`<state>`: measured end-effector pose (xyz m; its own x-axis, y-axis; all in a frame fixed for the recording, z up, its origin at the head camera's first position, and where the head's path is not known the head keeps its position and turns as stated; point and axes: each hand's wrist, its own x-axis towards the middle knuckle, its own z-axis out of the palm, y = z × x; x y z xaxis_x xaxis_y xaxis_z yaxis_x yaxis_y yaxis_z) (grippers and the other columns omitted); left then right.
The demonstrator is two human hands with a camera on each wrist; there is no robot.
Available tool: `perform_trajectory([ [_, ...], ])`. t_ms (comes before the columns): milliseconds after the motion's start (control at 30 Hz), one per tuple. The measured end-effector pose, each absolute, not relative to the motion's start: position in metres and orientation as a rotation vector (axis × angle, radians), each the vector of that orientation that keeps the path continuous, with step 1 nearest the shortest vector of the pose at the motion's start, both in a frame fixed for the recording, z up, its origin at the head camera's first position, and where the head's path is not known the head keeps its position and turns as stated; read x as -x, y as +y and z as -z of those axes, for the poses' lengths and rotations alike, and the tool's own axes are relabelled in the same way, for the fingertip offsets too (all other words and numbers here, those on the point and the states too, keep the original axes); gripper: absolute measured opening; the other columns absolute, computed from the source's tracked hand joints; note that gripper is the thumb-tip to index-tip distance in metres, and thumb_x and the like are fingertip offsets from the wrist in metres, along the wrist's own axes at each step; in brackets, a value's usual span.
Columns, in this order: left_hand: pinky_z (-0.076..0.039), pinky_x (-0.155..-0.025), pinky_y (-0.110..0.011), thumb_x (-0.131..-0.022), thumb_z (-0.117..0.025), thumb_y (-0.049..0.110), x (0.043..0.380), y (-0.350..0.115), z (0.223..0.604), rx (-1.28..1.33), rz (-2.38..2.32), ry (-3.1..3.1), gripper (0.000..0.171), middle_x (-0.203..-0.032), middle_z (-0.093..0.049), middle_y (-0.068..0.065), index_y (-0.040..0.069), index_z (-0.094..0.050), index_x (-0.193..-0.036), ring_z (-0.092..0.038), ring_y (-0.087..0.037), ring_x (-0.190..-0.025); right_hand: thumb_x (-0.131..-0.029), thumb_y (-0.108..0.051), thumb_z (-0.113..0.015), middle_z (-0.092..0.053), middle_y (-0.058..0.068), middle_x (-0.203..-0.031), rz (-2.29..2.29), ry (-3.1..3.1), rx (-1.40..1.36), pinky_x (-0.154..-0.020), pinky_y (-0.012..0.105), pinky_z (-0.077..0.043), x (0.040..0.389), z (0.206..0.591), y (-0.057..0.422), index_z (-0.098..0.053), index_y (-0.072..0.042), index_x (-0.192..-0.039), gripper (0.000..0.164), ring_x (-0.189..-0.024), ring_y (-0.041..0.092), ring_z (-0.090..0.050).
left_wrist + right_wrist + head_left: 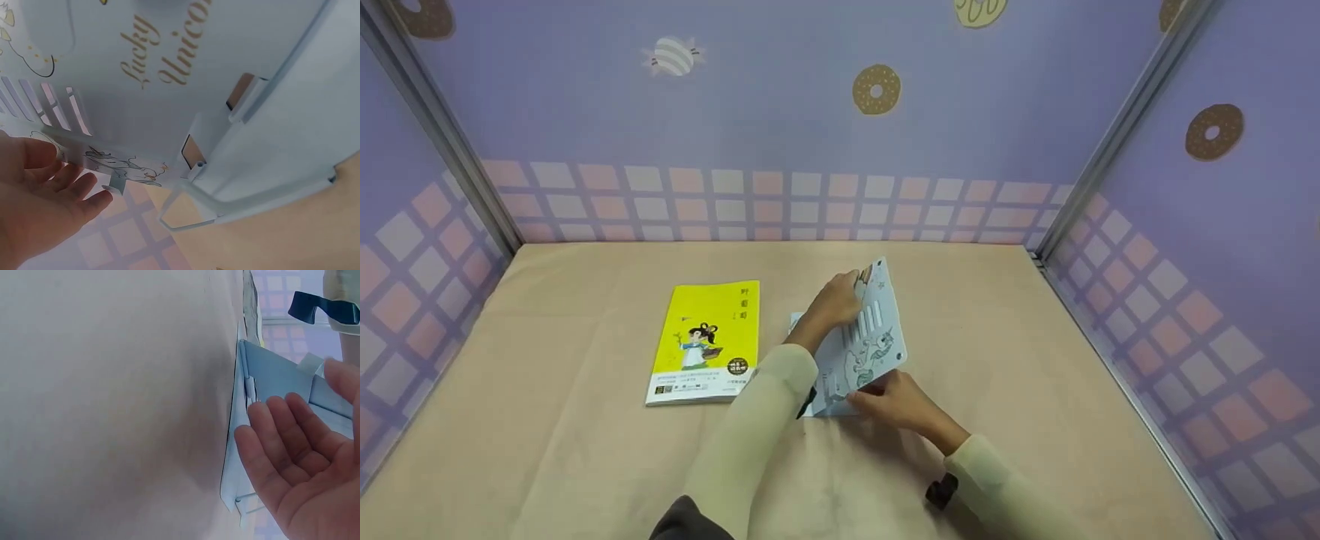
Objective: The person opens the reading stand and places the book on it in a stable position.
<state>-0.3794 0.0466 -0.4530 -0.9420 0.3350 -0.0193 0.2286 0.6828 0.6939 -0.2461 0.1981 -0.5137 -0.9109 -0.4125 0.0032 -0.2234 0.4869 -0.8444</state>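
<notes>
A light blue metal book stand (870, 337) with unicorn prints and slots stands with one panel raised above a flat base. "Lucky Unicorn" lettering shows on the panel in the left wrist view. My left hand (838, 300) pinches the panel's far edge, near a small bent tab (116, 183). My right hand (904, 405) is at the near lower corner, partly under the raised panel. In the right wrist view its fingers (281, 439) are apart and slightly bent, beside the base; the thumb is near a small clip (311, 364). Exact contact there is unclear.
A yellow book (709, 337) with a drawn child on its cover lies left of the stand. Beige cloth (577, 337) covers the table. Patterned panels (780, 112) enclose the back and sides, with metal posts (1125, 127) at the corners.
</notes>
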Motion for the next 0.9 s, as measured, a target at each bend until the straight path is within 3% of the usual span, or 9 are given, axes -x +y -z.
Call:
perform_trajectory([
  [267, -0.035, -0.121, -0.048, -0.098, -0.047, 0.008, 0.378, 0.048, 0.453, -0.423, -1.092, 2.761, 0.064, -0.156, -0.045, -0.017, 0.005, -0.03, -0.159, -0.05, -0.03, -0.135, -0.091, -0.032, -0.073, -0.069, 0.006, -0.123, 1.395, 2.609, 0.494, -0.074, 0.029, -0.055, 0.245, 0.513, 0.195, -0.048, -0.012, -0.143, 0.061, -0.092, 0.016, -0.065],
  [633, -0.042, -0.116, -0.048, -0.097, -0.055, 0.007, 0.377, 0.043, 0.452, -0.397, -1.087, 2.779, 0.062, -0.148, -0.053, -0.016, 0.006, -0.037, -0.156, -0.054, -0.032, -0.134, -0.087, -0.028, -0.08, -0.068, 0.007, -0.124, 1.517, 2.587, 0.495, -0.072, 0.029, -0.057, 0.242, 0.517, 0.195, -0.041, -0.015, -0.149, 0.074, -0.093, 0.018, -0.067],
  [900, -0.041, -0.116, -0.047, -0.094, -0.05, 0.002, 0.378, 0.038, 0.451, -0.39, -1.121, 2.756, 0.062, -0.147, -0.054, -0.015, 0.006, -0.038, -0.155, -0.054, -0.031, -0.132, -0.088, -0.025, -0.079, -0.068, 0.005, -0.126, 1.51, 2.553, 0.466, -0.074, 0.029, -0.057, 0.242, 0.514, 0.197, -0.038, -0.017, -0.152, 0.077, -0.094, 0.018, -0.067],
])
